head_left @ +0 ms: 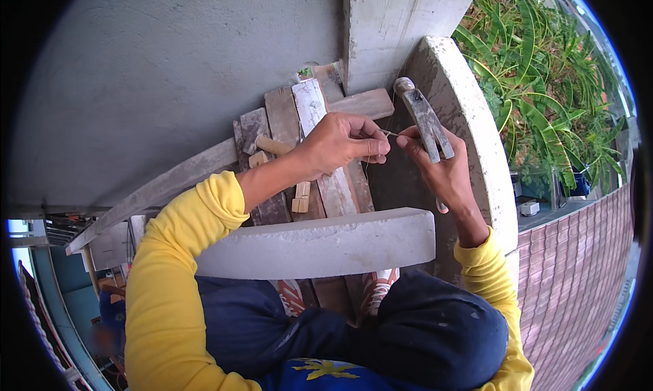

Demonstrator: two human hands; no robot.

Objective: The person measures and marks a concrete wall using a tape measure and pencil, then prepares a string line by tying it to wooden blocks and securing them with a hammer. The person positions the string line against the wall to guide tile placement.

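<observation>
My left hand (347, 142) is closed, thumb and fingertips pinching a thin string (389, 133). The string runs to my right hand (442, 163), whose thumb and finger pinch its other side. A loose strand hangs below the left fingers. Also in my right hand is a worn claw hammer (423, 115); its head sticks up past the fingers, claw toward me, while most of the grip is hidden by the hand. Both hands hover over wooden planks, beyond a pale, long block (326, 245) that lies across in front of my knees.
Weathered planks (279, 115) form the footing, with small wood pieces (300, 198) and a light wooden rod (273, 144) on them. A grey wall (170, 64) rises at the left. On the right, a curved concrete parapet (469, 112) borders a drop toward plants and a tiled roof (578, 268).
</observation>
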